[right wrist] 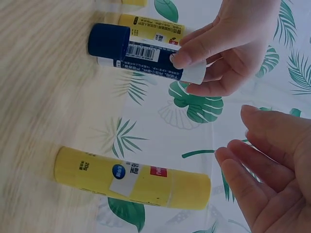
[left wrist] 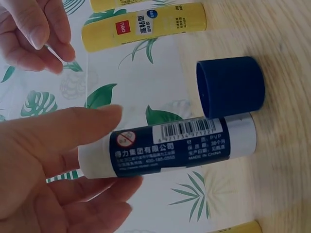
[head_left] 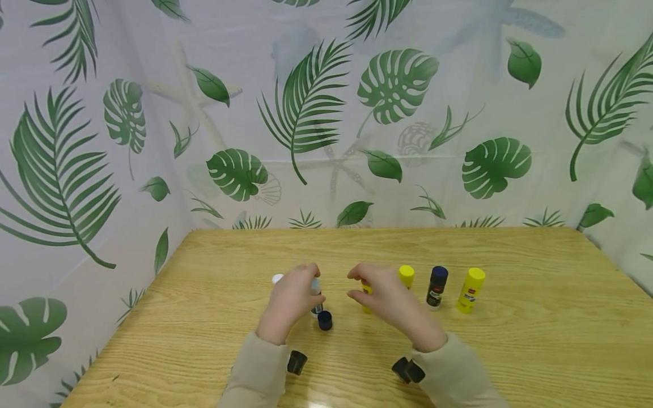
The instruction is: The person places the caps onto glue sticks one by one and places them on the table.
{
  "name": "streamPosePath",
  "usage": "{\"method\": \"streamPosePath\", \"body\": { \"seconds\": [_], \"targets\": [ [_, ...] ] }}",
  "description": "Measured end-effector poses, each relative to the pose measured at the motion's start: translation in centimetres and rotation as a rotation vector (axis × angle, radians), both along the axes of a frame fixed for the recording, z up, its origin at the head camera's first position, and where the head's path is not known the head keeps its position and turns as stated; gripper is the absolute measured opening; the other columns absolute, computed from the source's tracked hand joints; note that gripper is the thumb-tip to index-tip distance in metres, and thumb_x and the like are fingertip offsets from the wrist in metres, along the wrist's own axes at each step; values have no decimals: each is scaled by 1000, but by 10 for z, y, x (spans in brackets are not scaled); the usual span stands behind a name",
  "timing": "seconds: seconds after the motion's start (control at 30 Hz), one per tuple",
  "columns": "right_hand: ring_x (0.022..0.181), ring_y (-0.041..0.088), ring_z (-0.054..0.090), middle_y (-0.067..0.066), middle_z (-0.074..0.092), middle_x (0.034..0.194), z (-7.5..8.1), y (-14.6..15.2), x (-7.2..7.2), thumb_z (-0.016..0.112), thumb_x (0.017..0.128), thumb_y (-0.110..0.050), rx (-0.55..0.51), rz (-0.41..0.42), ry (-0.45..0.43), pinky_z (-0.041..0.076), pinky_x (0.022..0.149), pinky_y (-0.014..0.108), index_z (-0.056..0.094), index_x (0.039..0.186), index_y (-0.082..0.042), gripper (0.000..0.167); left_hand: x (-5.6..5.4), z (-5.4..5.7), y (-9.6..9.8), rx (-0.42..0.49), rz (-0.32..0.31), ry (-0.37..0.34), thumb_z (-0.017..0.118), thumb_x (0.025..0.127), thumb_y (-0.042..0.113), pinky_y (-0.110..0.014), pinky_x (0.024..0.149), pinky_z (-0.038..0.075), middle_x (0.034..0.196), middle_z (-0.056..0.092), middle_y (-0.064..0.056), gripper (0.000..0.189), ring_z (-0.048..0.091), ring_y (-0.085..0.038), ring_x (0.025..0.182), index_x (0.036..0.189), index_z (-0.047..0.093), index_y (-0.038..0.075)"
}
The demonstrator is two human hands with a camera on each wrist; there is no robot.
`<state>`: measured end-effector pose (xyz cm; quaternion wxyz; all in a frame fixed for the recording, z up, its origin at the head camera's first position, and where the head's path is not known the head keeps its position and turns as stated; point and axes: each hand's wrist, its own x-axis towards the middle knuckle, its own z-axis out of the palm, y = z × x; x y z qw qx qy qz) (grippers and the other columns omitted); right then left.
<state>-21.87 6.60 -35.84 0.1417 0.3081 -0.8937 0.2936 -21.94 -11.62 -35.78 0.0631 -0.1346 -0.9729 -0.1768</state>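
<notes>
An uncapped glue stick (left wrist: 170, 148) with a dark blue label and white ends stands upright on the table. My left hand (head_left: 288, 300) holds it by its upper end, thumb on one side and fingers on the other. Its dark blue cap (head_left: 325, 321) sits on the table close beside its base. My right hand (head_left: 385, 300) is held apart from it, fingers loosely bent and nothing between them. Nearest to that hand, a yellow glue stick (right wrist: 131, 177) stands upright, partly hidden by the hand in the head view.
Right of my right hand stand another yellow glue stick (head_left: 406, 273), a capped dark blue one (head_left: 436, 288) and a further yellow one (head_left: 470, 290). A white top (head_left: 278, 278) shows behind my left hand. Leaf-printed cloth (head_left: 326, 113) borders the wooden table (head_left: 229, 249).
</notes>
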Motion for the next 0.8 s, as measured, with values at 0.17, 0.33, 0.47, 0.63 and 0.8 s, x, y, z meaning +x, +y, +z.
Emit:
{"method": "streamPosePath", "body": {
  "seconds": [0.17, 0.33, 0.47, 0.63, 0.8],
  "targets": [
    [76, 16, 57, 5, 62, 90, -1, -3, 1, 71, 74, -9, 29, -2, 4, 48, 65, 28, 61, 94, -5, 22, -1, -2, -2, -58, -9, -11, 74, 70, 10, -30, 57, 45, 83, 58, -6, 31, 55, -17, 69, 95, 57, 5],
    [74, 14, 55, 4, 62, 89, -2, -5, 2, 71, 74, -9, 35, -3, -10, 47, 64, 27, 62, 93, -6, 21, -3, -5, -4, -76, -28, -12, 73, 70, 6, -31, 59, 46, 79, 58, -6, 27, 56, -18, 70, 91, 56, 6],
    [77, 16, 57, 4, 62, 90, -4, -7, 2, 70, 75, -8, 28, 6, -28, 48, 66, 29, 62, 93, -6, 21, -3, -5, -4, -70, -36, -9, 72, 71, 5, -31, 60, 46, 80, 59, -6, 25, 56, -18, 71, 91, 56, 6],
    [78, 17, 58, 3, 62, 90, -7, -8, 2, 70, 75, -9, 34, 17, -20, 48, 67, 29, 61, 94, -7, 21, -3, -6, -4, -63, -41, -7, 71, 72, 3, -32, 61, 46, 81, 59, -6, 23, 56, -19, 72, 90, 56, 6],
    [78, 17, 57, 3, 62, 90, -8, -10, 2, 70, 74, -8, 36, 27, -18, 48, 67, 29, 61, 94, -6, 21, -4, -6, -5, -65, -37, 15, 70, 72, 2, -30, 58, 46, 78, 59, -6, 20, 56, -18, 67, 87, 57, 6]
  ]
}}
